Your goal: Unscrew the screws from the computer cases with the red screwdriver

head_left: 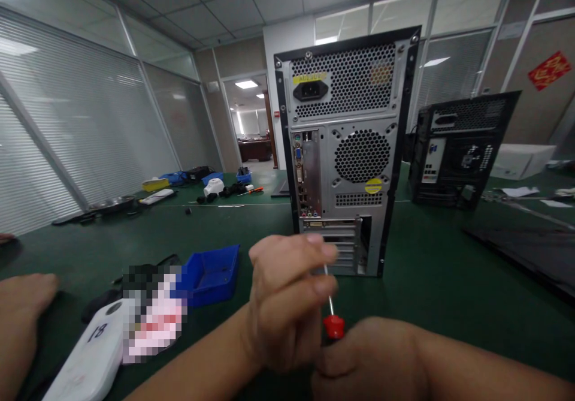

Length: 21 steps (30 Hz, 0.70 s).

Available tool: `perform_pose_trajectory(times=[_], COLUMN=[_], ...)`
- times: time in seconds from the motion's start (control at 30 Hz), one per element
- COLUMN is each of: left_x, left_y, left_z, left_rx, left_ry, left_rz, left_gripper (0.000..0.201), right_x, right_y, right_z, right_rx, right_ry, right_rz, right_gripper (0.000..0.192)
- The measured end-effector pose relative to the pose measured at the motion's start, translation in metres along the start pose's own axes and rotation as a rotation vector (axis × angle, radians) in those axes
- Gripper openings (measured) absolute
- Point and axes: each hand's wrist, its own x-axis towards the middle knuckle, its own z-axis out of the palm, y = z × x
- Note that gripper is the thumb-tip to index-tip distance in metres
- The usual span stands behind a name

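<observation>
My right hand (377, 356) is wrapped around the handle of a screwdriver (333, 326), whose red collar shows above my fist. The thin metal shaft points up and away from me. My left hand (287, 293) closes its fingers and thumb around the upper part of that shaft, and its fingers hide the tip. Just beyond my hands a computer tower case (336, 125) stands upright, its silver back panel facing me. Its lower expansion slots are partly covered by my left hand; whether the screwdriver touches the case cannot be seen.
A blue plastic tray (211, 275) and a white device marked 18 (94, 347) lie to the left. Another person's hand (27, 299) rests at the left edge. A second black tower (458, 149) stands right, behind a flat black panel (530, 257) on the green table (251, 224).
</observation>
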Motion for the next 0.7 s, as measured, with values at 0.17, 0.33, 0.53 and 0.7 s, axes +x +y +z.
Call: perform_pose_trajectory(times=[0.17, 0.33, 0.53, 0.7], left_x=[-0.054, -0.092, -0.093, -0.095], left_y=[-0.073, -0.087, -0.083, -0.083], left_z=[0.02, 0.021, 0.021, 0.02], left_rx=[0.195, 0.252, 0.211, 0.289], left_ry=[-0.041, -0.44, -0.581, -0.622], left_rz=[-0.374, -0.159, -0.153, -0.189], left_gripper=[0.054, 0.073, 0.096, 0.099], right_x=[0.009, 0.019, 0.023, 0.03], right_y=[-0.004, -0.004, -0.003, -0.006], right_z=[0.021, 0.024, 0.024, 0.021], right_rx=[0.246, 0.304, 0.296, 0.252], right_ry=[0.097, 0.316, 0.26, 0.405], right_rz=[0.108, 0.208, 0.23, 0.22], right_gripper=[0.048, 0.022, 0.026, 0.023])
